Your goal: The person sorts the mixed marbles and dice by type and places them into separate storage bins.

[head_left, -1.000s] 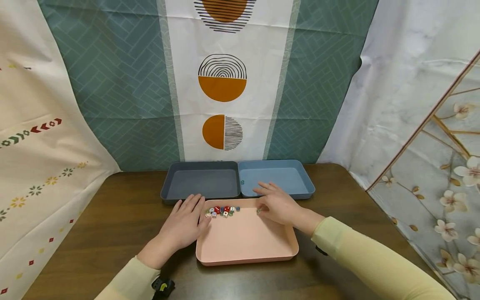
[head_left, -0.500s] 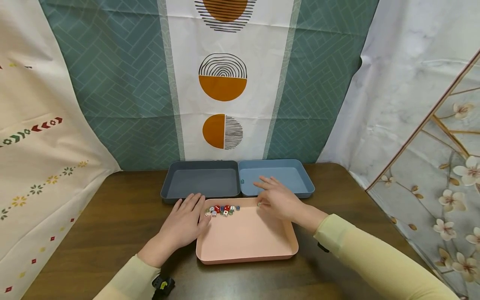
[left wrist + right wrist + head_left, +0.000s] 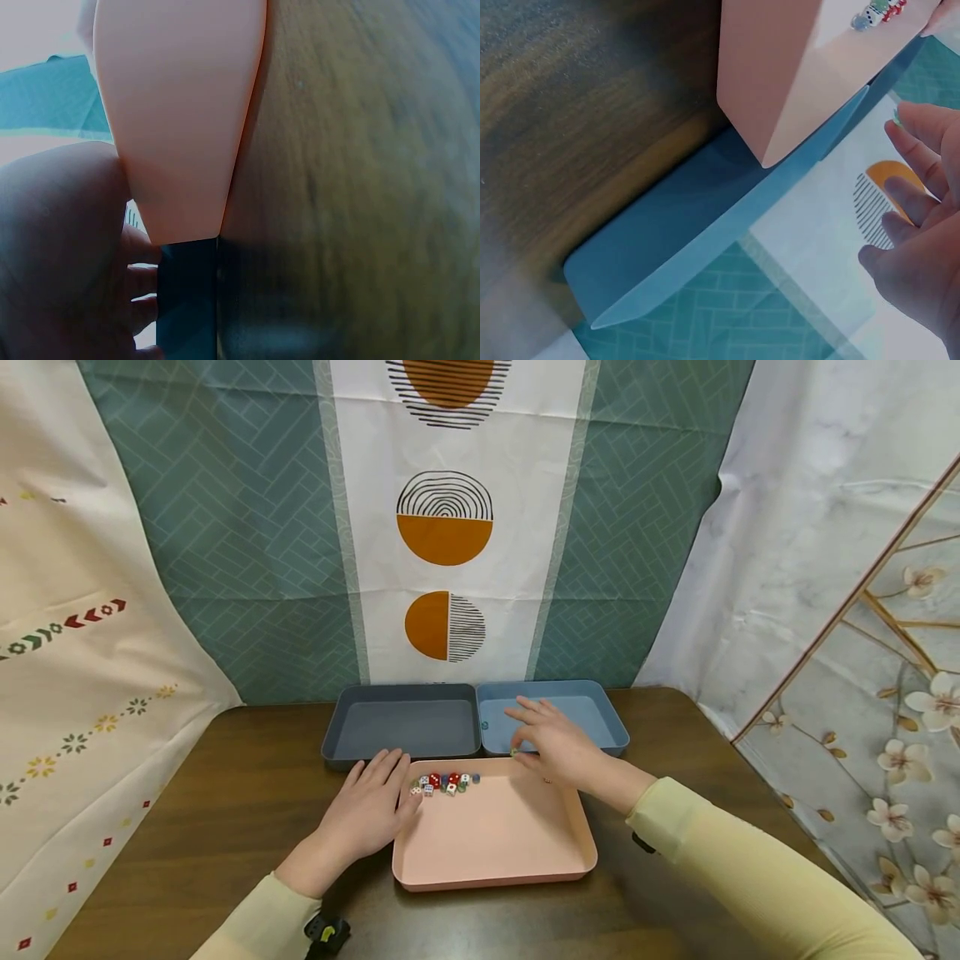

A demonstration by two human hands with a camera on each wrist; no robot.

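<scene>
My right hand (image 3: 558, 745) is over the back right of the pink tray (image 3: 495, 852), at the near edge of the light blue tray (image 3: 592, 718). Its thumb and index finger pinch a small green piece (image 3: 897, 118); the other fingers spread outward. A small white die (image 3: 547, 780) lies in the pink tray beneath that hand. My left hand (image 3: 367, 814), fingers straight, rests at the pink tray's left rim. Several red, white, blue and green dice and small pieces (image 3: 451, 789) cluster in that tray's back left corner.
A dark grey-blue tray (image 3: 405, 722) stands left of the light blue one, behind the pink tray. One small green ring-like piece (image 3: 484, 725) lies in the light blue tray. Patterned cloths (image 3: 262, 527) hang behind the brown wooden table (image 3: 187, 827).
The right hand, pinching the green piece, has risen from the pink tray and moved slightly back toward the light blue tray. A white die now shows beneath it. The left hand stays put.
</scene>
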